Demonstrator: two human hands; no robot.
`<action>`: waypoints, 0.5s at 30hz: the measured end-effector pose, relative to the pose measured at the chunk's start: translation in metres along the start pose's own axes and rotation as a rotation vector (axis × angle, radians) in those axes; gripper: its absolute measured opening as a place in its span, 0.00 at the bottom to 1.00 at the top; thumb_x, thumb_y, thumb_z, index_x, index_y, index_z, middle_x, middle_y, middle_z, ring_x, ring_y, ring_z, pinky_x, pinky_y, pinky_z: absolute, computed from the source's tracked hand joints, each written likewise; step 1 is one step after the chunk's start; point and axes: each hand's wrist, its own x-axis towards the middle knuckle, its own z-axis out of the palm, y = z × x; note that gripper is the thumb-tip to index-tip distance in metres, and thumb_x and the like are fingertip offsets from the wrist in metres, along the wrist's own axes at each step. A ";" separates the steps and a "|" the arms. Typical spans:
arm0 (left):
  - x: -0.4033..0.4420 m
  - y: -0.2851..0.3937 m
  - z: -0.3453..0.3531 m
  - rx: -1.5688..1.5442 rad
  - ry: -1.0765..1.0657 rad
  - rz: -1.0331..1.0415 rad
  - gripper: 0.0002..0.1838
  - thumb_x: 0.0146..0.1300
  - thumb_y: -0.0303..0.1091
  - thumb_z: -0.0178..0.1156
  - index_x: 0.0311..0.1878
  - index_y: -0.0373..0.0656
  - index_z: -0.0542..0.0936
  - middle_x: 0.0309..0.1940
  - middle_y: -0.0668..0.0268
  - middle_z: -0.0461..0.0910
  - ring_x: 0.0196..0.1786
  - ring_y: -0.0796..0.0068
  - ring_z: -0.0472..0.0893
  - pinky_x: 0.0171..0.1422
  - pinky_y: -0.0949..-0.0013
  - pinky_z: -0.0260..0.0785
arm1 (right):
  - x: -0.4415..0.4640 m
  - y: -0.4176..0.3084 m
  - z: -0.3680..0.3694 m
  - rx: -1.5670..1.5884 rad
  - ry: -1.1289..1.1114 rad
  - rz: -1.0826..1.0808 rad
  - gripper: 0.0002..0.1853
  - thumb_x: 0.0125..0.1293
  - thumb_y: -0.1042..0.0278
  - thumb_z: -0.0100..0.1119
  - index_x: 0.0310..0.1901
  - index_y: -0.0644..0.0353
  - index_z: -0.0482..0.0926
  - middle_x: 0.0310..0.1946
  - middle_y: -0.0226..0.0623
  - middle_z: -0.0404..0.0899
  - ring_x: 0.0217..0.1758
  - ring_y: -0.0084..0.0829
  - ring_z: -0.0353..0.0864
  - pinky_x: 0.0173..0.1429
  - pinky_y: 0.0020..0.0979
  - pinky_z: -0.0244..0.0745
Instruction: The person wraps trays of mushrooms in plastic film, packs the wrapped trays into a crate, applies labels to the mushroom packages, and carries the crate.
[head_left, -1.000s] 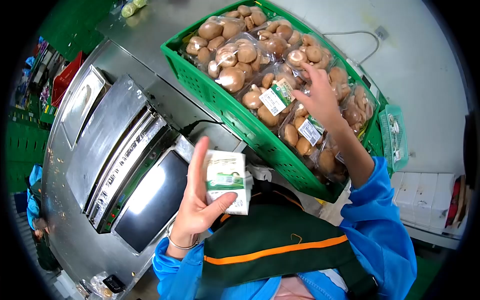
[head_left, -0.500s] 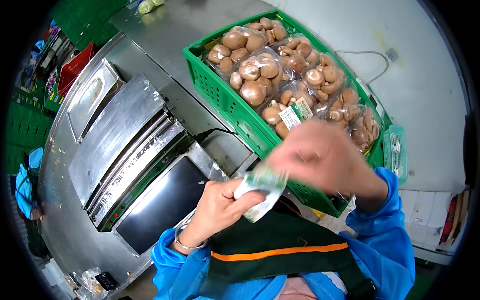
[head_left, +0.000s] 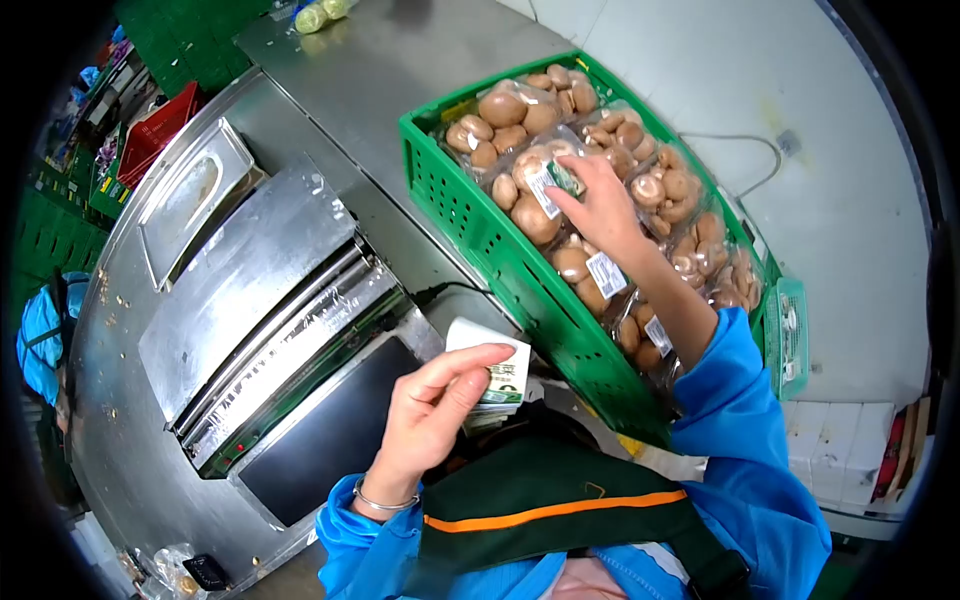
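Observation:
My left hand point(head_left: 425, 415) pinches a small stack of white and green printed labels point(head_left: 510, 375) between thumb and fingers, in front of the dark apron. My right hand point(head_left: 608, 212) reaches over the green crate point(head_left: 495, 250) with a label point(head_left: 544, 190) at its fingertips. That label touches the clear wrap of a pack of brown mushrooms point(head_left: 533, 218). Two nearer packs carry labels, one label point(head_left: 606, 275) in the middle and another label point(head_left: 658, 336) close to my right sleeve. My right forearm hides part of the packs.
A steel wrapping machine point(head_left: 290, 340) with a dark plate point(head_left: 330, 430) stands left of the crate on the metal table point(head_left: 360, 60). A small teal basket point(head_left: 789, 340) sits right of the crate. Behind the machine lies a metal tray point(head_left: 195, 200).
My right hand has moved from the label stack up and over the crate, taking a label to a mushroom pack. My left hand still holds the stack. The view has shifted slightly.

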 end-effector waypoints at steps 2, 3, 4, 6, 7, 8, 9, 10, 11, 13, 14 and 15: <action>0.004 0.012 0.011 -0.168 0.045 0.009 0.18 0.64 0.24 0.51 0.58 0.35 0.68 0.50 0.61 0.73 0.50 0.79 0.73 0.54 0.76 0.65 | 0.004 -0.028 -0.029 0.240 -0.161 0.191 0.19 0.57 0.60 0.60 0.47 0.61 0.75 0.37 0.42 0.75 0.39 0.36 0.77 0.43 0.30 0.72; 0.006 0.016 0.011 -0.197 0.057 0.013 0.16 0.64 0.25 0.52 0.55 0.34 0.70 0.46 0.61 0.76 0.48 0.80 0.75 0.52 0.77 0.66 | -0.003 -0.050 -0.048 0.557 -0.301 0.240 0.19 0.57 0.61 0.60 0.49 0.60 0.75 0.36 0.41 0.76 0.37 0.32 0.77 0.39 0.26 0.72; 0.007 0.015 0.006 -0.077 0.048 0.002 0.13 0.64 0.26 0.53 0.51 0.34 0.72 0.41 0.63 0.78 0.44 0.80 0.76 0.49 0.77 0.67 | -0.008 -0.080 -0.073 0.706 -0.531 0.246 0.19 0.56 0.62 0.60 0.48 0.60 0.75 0.35 0.40 0.77 0.38 0.30 0.77 0.38 0.26 0.71; 0.009 0.017 0.002 0.191 0.054 0.055 0.09 0.62 0.27 0.55 0.44 0.36 0.75 0.30 0.65 0.79 0.35 0.82 0.78 0.40 0.78 0.69 | -0.017 -0.122 -0.098 0.692 -0.629 -0.142 0.15 0.56 0.63 0.60 0.44 0.59 0.77 0.34 0.37 0.78 0.36 0.29 0.77 0.37 0.27 0.71; 0.013 0.022 0.006 0.338 0.068 0.129 0.06 0.62 0.28 0.57 0.40 0.36 0.76 0.25 0.67 0.79 0.29 0.84 0.78 0.34 0.78 0.70 | -0.019 -0.134 -0.103 0.635 -0.720 -0.092 0.12 0.56 0.65 0.60 0.41 0.58 0.79 0.33 0.34 0.78 0.35 0.29 0.77 0.38 0.28 0.70; 0.015 0.025 0.008 0.421 0.105 0.161 0.05 0.61 0.29 0.58 0.34 0.38 0.78 0.18 0.67 0.77 0.22 0.85 0.75 0.26 0.76 0.67 | -0.017 -0.135 -0.100 0.615 -0.740 -0.167 0.10 0.56 0.65 0.60 0.39 0.58 0.79 0.31 0.33 0.78 0.35 0.29 0.77 0.37 0.29 0.70; 0.017 0.030 0.004 0.504 0.076 0.155 0.08 0.61 0.31 0.59 0.30 0.37 0.78 0.16 0.67 0.75 0.20 0.85 0.73 0.24 0.75 0.65 | -0.015 -0.135 -0.097 0.591 -0.764 -0.243 0.09 0.56 0.66 0.60 0.38 0.58 0.79 0.30 0.32 0.78 0.34 0.29 0.77 0.36 0.29 0.69; 0.017 0.028 -0.002 0.476 0.005 0.080 0.09 0.61 0.33 0.59 0.31 0.36 0.78 0.15 0.66 0.75 0.20 0.86 0.73 0.24 0.76 0.65 | -0.011 -0.134 -0.096 0.573 -0.701 -0.256 0.08 0.55 0.68 0.61 0.37 0.58 0.80 0.29 0.33 0.79 0.34 0.28 0.77 0.36 0.29 0.70; 0.016 0.022 -0.008 0.445 -0.065 0.003 0.10 0.61 0.34 0.59 0.32 0.36 0.79 0.15 0.66 0.76 0.21 0.87 0.73 0.25 0.76 0.66 | -0.006 -0.130 -0.096 0.555 -0.640 -0.269 0.08 0.53 0.69 0.63 0.36 0.59 0.81 0.29 0.33 0.79 0.34 0.27 0.77 0.37 0.28 0.71; 0.006 -0.007 -0.015 0.353 -0.060 -0.123 0.12 0.61 0.36 0.59 0.37 0.35 0.80 0.18 0.66 0.78 0.23 0.88 0.74 0.27 0.78 0.67 | 0.015 -0.112 -0.096 0.462 -0.419 -0.074 0.07 0.54 0.70 0.62 0.35 0.59 0.81 0.30 0.31 0.80 0.34 0.22 0.77 0.37 0.25 0.71; 0.001 -0.012 -0.016 0.202 0.012 -0.289 0.12 0.62 0.36 0.58 0.40 0.36 0.80 0.24 0.68 0.81 0.28 0.87 0.76 0.32 0.79 0.69 | 0.043 -0.097 -0.094 0.583 -0.325 0.140 0.09 0.56 0.68 0.61 0.38 0.59 0.80 0.31 0.29 0.79 0.35 0.20 0.76 0.39 0.24 0.70; 0.001 -0.009 -0.019 0.139 0.026 -0.302 0.12 0.62 0.36 0.58 0.40 0.35 0.80 0.26 0.68 0.81 0.30 0.87 0.76 0.34 0.79 0.69 | 0.072 -0.083 -0.082 0.673 -0.205 0.347 0.12 0.57 0.66 0.60 0.40 0.62 0.78 0.32 0.29 0.79 0.36 0.19 0.75 0.42 0.22 0.69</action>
